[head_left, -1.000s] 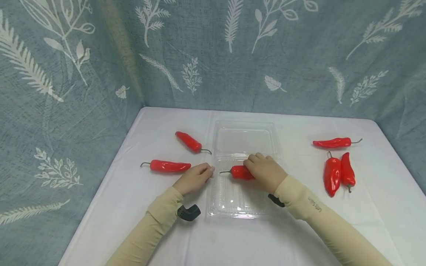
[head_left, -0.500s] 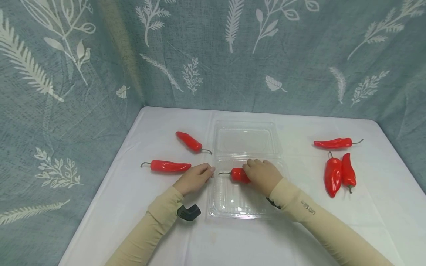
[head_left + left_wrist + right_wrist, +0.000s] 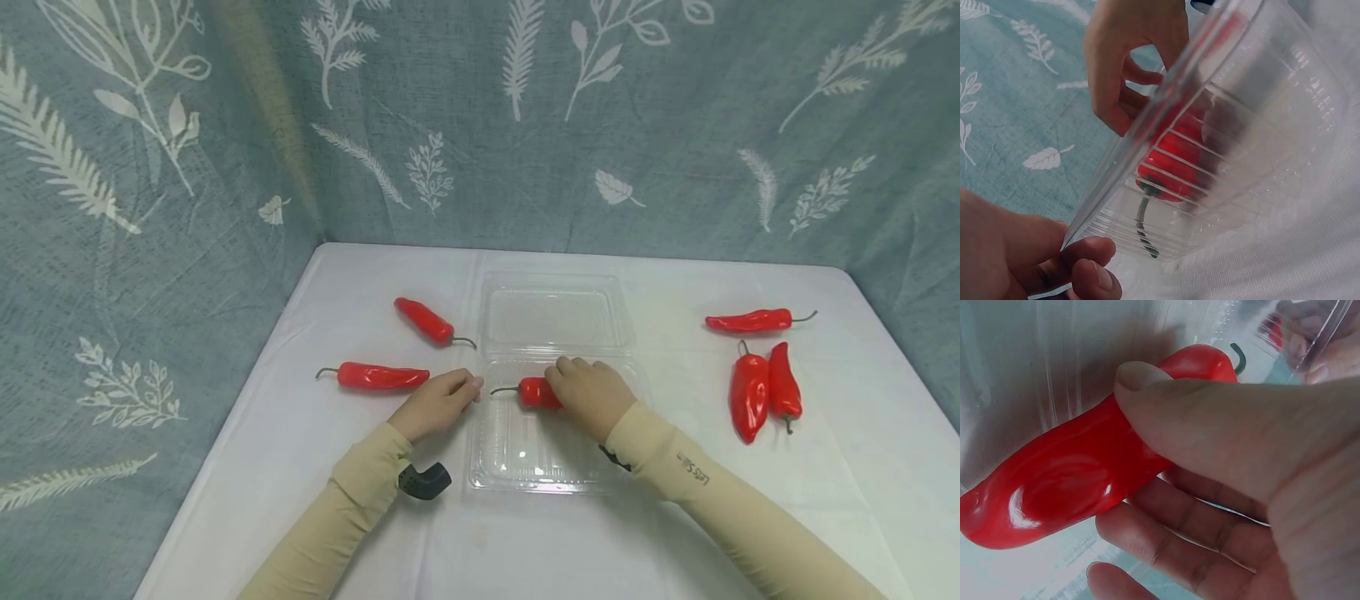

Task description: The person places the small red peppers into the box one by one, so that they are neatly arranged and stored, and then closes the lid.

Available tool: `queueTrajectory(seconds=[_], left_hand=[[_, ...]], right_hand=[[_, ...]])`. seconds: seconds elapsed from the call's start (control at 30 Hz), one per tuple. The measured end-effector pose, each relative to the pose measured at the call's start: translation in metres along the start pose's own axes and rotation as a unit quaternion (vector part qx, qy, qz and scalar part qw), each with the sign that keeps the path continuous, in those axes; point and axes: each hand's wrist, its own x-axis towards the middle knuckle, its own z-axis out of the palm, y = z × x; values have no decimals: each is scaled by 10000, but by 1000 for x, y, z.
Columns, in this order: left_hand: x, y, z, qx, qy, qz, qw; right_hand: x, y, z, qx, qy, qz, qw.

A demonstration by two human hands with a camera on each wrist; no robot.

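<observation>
A clear plastic clamshell box (image 3: 517,467) lies unfolded on the white table, its lid half (image 3: 555,317) at the far side. My right hand (image 3: 592,398) grips a red chili pepper (image 3: 536,392) inside the near half, thumb across it and fingers underneath. The pepper's green stem points left, as the left wrist view shows through the plastic wall. My left hand (image 3: 438,404) pinches the box's left rim between thumb and fingers (image 3: 1088,247). Beside that hand, a second red pepper (image 3: 382,377) lies with its tip close to the wrist.
Another red pepper (image 3: 427,321) rests left of the lid. On the right side of the table lie a sideways pepper (image 3: 750,322), a wide one (image 3: 749,396) and a slim one (image 3: 784,383) next to it. A blue-green patterned cloth (image 3: 480,167) hangs behind the table.
Over the last second my right hand has shifted slightly left and down with the pepper in it, then hardly moved. My left hand has stayed at the box's rim.
</observation>
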Motion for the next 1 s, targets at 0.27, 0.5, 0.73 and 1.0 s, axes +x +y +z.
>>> queueTrajectory(seconds=[0.27,0.5,0.73,1.0], left_hand=[[-3,0,-2,-51,73,-114,9999],[-19,0,-2,-295,-297,-250,9988],[-28,-1,1,-658,-398,127,9970],[-29,-1,2,-962,-432,94,9944]], right_hand=[[-1,1,0,37,-25,40,10000],[1,1,1,77,-69,73,9999],[1,2,2,-7,85,59,9999],[1,1,4,37,49,86,9999]])
